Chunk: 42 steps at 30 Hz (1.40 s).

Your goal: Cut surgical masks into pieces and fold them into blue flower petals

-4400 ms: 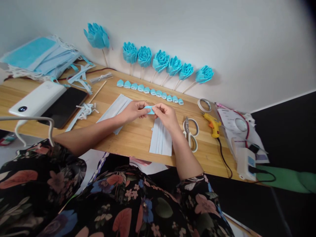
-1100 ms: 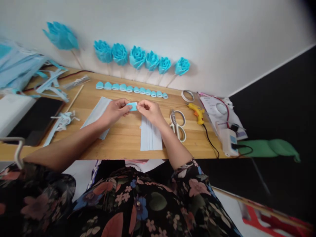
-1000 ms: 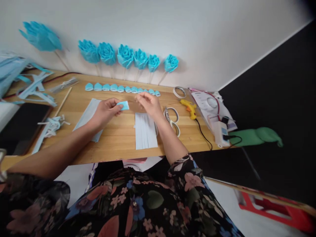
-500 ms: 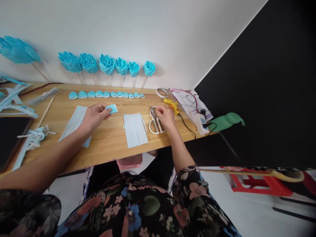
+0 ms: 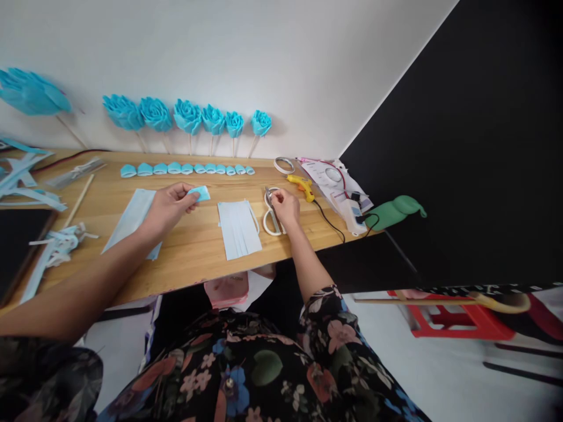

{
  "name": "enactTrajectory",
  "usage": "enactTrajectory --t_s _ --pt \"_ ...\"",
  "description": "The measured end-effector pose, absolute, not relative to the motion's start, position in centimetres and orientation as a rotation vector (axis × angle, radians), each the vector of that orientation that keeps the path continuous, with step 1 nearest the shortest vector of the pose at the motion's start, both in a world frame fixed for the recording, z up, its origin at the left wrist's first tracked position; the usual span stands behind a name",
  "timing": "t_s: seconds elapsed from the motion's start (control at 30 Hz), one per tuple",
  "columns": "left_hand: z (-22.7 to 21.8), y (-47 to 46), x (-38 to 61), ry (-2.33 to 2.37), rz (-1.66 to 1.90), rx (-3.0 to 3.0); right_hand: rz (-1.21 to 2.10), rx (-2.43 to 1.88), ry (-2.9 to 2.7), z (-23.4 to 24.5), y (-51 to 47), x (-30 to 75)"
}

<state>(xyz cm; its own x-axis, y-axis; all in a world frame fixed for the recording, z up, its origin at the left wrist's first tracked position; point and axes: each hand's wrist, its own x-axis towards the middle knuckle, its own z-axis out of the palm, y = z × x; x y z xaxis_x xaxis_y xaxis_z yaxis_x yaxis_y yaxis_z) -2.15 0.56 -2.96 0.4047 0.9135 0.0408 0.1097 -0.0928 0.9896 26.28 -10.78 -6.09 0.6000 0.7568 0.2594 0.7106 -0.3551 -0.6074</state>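
Note:
Between the thumb and fingers of my left hand is a small blue piece of mask fabric, held above the table. My right hand is closed at the white-handled scissors, its fingertips on the part near the pivot; the scissors still lie on the table, and the hand covers part of them. A pleated face mask with an ear loop lies flat between my hands. Under my left wrist lies another pale blue mask sheet, partly hidden by the forearm.
Several curled blue petals line the table's back. Blue fabric roses on sticks lean against the wall. At right are a yellow glue gun, a tape roll and a power strip. Fabric scraps and a dark tablet-like slab lie left.
My right hand has shifted left onto the scissors. My left hand keeps the blue piece in nearly the same place. The view has turned slightly.

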Motion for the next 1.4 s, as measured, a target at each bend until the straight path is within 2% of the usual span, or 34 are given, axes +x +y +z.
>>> enactTrajectory --t_s 0.67,0.93,1.17,1.4 --pt "-2.8 0.2 -2.2 0.945 0.849 1.530 0.271 -1.830 -0.966 -7.0 -10.5 27.1" --pt "-2.6 -0.6 -1.8 0.854 0.730 1.508 0.160 -1.696 -1.263 -4.4 -12.4 24.1" --pt "-2.6 -1.1 -1.8 0.708 0.624 1.494 -0.063 -1.448 -1.725 -1.4 -11.8 18.1" --pt "-1.8 -1.5 -1.9 0.726 0.612 1.462 -0.552 -1.223 -1.863 -2.1 -9.2 16.2"
